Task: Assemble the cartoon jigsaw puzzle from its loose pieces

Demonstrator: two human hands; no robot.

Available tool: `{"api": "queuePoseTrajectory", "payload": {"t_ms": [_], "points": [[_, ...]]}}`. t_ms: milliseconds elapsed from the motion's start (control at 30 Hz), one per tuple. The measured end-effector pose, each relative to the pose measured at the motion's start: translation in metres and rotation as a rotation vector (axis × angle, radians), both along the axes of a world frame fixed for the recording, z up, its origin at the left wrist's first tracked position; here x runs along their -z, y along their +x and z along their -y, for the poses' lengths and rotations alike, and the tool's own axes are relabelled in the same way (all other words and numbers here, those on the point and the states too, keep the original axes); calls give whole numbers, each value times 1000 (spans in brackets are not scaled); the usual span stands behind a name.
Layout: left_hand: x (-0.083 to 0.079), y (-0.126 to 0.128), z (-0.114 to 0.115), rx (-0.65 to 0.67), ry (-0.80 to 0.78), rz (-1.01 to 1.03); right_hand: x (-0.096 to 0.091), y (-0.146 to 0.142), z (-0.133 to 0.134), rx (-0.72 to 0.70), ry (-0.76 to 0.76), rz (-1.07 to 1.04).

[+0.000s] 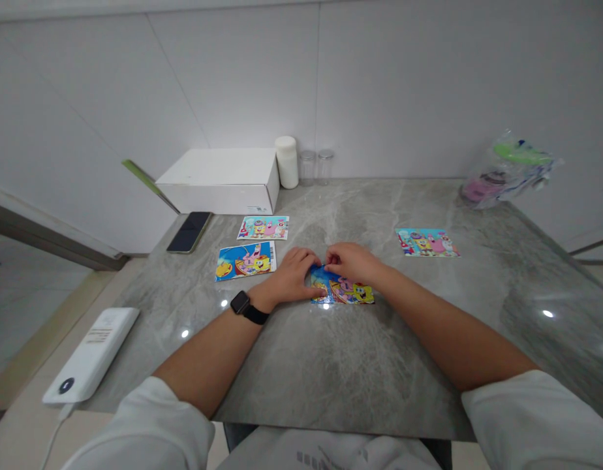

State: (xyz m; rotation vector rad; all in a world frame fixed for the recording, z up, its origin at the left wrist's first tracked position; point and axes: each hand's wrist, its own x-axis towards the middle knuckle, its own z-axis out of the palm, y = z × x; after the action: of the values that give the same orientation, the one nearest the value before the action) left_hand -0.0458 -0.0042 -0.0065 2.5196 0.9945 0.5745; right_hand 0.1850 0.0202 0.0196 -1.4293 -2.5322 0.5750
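Observation:
A small cartoon jigsaw puzzle [348, 291] lies on the grey marble table [340, 365] in front of me. My left hand [292, 274], with a black watch on its wrist, rests on the puzzle's left part, fingers curled down onto it. My right hand [349, 260] sits at the puzzle's upper edge, its fingertips pinched together on the upper left corner; whether it holds a piece is hidden. The two hands nearly touch.
Three more cartoon puzzles lie around: one [245, 260] left of my hands, one [263, 228] behind it, one [427, 242] to the right. A phone [189, 232], a white box [223, 180], a white jar [286, 162], two glass jars [316, 166], a plastic bag [507, 171] and a white power bank [93, 356] are there too.

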Motion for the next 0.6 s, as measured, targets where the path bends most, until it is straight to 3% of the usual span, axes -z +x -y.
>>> {"api": "queuePoseTrajectory", "payload": {"t_ms": [133,267,400,600], "points": [[2,0,-1,-6,7,0,6,-4,3,-43,-10,29],[0,-1,0,5,2,0,-4,0,-1,3,5,-57],[-5,0,1,20,-13,15,-33,16,-3,105,100,-194],[-13,2,6,29,-39,56,-98,54,21,177,302,-328]]}}
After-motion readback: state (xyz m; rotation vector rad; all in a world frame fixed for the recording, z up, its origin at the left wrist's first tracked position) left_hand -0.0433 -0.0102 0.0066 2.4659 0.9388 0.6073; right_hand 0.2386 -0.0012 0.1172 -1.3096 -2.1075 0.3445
